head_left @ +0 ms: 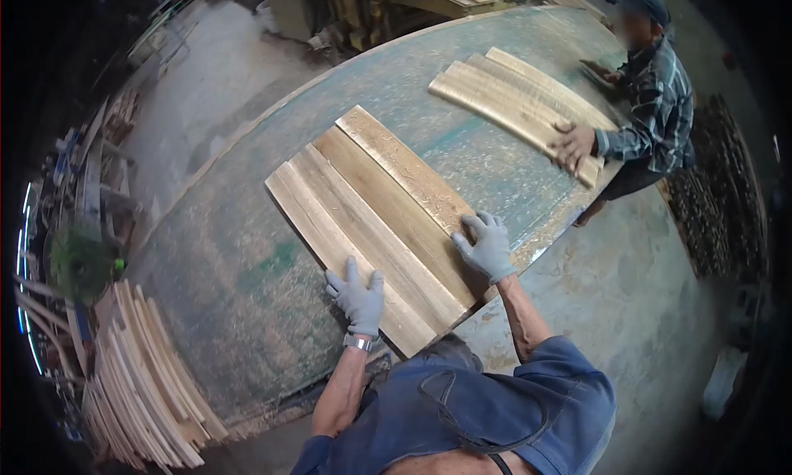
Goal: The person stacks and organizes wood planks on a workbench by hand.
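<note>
Two plank groups (375,219), two gloved hands (356,297), one table (239,260).

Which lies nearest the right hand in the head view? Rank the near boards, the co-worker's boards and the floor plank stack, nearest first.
1. Near boards, touching, under the right hand.
2. Co-worker's boards, farther along the table, on the right.
3. Floor plank stack, far left, off the table.
</note>
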Tool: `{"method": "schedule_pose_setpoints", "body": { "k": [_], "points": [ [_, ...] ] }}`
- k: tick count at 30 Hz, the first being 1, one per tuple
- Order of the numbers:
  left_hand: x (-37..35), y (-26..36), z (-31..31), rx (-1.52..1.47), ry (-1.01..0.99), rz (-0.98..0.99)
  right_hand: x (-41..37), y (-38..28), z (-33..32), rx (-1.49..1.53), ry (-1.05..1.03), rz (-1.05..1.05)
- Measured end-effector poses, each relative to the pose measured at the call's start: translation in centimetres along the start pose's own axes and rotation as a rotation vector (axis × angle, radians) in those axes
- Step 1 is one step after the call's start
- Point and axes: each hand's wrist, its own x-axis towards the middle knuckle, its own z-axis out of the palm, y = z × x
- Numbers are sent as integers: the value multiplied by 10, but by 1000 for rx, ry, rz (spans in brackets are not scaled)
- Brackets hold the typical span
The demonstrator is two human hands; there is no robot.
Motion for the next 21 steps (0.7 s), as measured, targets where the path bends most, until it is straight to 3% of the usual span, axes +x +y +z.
{"method": "schedule_pose_setpoints", "body": {
  "k": [5,6,12,13,15,17,21],
  "points": [
    [26,79,23,-70,-128,207,23,67,-24,-135,119,57],
    [35,105,15,-129,-262,225,33,88,-33,-168,117,74],
    [100,229,87,-371,-464,734,99,197,-85,-373,121,302],
    [124,257,100,-478,-673,768,110,202,-87,-370,180,290],
    [152,312,104,-647,-913,630,131,201,-88,-377,227,204],
    [174,342,152,-741,-819,683,152,176,-78,-399,206,70],
    [156,304,96,-739,-832,717,195,214,-50,-537,208,229]
  ]
}}
